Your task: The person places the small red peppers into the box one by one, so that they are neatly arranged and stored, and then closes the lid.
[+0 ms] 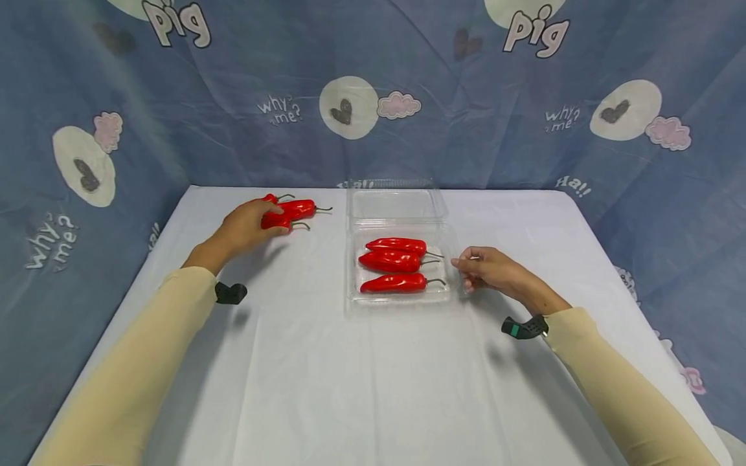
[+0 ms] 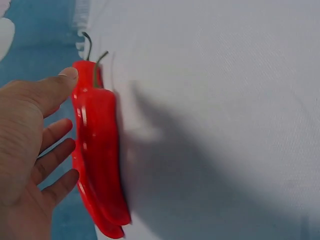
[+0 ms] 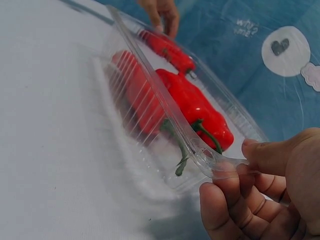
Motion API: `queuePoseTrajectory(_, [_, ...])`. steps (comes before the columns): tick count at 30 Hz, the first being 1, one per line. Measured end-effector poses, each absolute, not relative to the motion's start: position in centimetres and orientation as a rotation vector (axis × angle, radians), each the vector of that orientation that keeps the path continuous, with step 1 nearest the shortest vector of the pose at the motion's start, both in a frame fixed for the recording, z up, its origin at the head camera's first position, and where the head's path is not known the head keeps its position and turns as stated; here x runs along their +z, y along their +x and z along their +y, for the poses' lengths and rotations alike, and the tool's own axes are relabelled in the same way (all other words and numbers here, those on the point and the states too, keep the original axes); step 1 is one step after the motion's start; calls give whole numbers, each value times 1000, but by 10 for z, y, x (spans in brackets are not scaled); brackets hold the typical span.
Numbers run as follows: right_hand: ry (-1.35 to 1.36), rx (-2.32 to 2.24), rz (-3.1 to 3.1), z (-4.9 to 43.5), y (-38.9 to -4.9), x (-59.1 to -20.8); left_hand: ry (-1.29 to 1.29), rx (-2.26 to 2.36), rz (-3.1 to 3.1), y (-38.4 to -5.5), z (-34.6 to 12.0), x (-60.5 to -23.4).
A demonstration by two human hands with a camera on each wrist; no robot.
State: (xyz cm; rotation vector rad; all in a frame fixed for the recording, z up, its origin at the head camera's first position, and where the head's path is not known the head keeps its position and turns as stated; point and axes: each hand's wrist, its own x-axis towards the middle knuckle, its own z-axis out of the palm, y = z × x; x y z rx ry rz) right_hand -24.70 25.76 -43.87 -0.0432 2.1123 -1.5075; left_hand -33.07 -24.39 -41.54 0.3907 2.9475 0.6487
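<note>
My left hand [image 1: 247, 226] reaches over a small group of red chili peppers [image 1: 300, 208] at the table's back left. In the left wrist view its thumb tip lies against one pepper [image 2: 80, 107], behind a nearer pepper [image 2: 105, 145]; the other visible fingers extend loosely beside them. My right hand [image 1: 489, 268] pinches the corner of a clear plastic clamshell box [image 3: 220, 167] between thumb and fingers. Three red peppers lie side by side in the box, including a front one [image 1: 393, 283], their green stems pointing right.
The box's clear lid [image 1: 397, 204] is folded back toward the rear edge of the white-covered table [image 1: 315, 375]. A blue printed cloth [image 1: 233, 84] hangs behind and at both sides. Each wrist wears a dark strap, such as the right strap [image 1: 524, 327].
</note>
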Motion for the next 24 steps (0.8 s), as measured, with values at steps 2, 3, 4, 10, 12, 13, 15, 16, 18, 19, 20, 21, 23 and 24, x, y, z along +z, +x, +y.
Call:
queuePoseTrajectory(2, [-40, -1508, 2110, 257, -247, -439, 380, 613, 2949, -332, -245, -419])
queuePoseTrajectory(3, [-40, -1507, 2109, 257, -247, -440, 376, 597, 2948, -333, -246, -421])
queuePoseTrajectory(4, [-39, -1507, 2107, 257, -247, -440, 376, 586, 2944, -334, -247, -423])
queuePoseTrajectory(10, [-35, -1513, 2098, 257, -248, -440, 355, 548, 2933, -339, -249, -431])
queuePoseTrajectory(12, [-34, -1515, 2098, 257, -247, -439, 342, 536, 2934, -339, -248, -433])
queuePoseTrajectory(13, [-33, -1517, 2098, 256, -247, -439, 335, 531, 2935, -338, -248, -434])
queuePoseTrajectory(15, [-34, -1520, 2098, 256, -247, -439, 329, 522, 2936, -337, -247, -436])
queuePoseTrajectory(16, [-33, -1522, 2097, 256, -247, -439, 326, 518, 2936, -336, -247, -438])
queuePoseTrajectory(18, [-35, -1522, 2098, 256, -247, -439, 316, 515, 2932, -333, -247, -441])
queuePoseTrajectory(19, [-36, -1520, 2098, 256, -247, -439, 312, 516, 2934, -332, -247, -443])
queuePoseTrajectory(20, [-39, -1517, 2099, 256, -247, -439, 309, 523, 2936, -331, -247, -445])
queuePoseTrajectory(21, [-40, -1515, 2099, 256, -247, -439, 303, 531, 2939, -329, -247, -447])
queuePoseTrajectory(23, [-42, -1513, 2098, 257, -247, -439, 303, 556, 2949, -328, -248, -451])
queuePoseTrajectory(24, [-43, -1512, 2098, 257, -247, -439, 299, 567, 2956, -327, -249, -453])
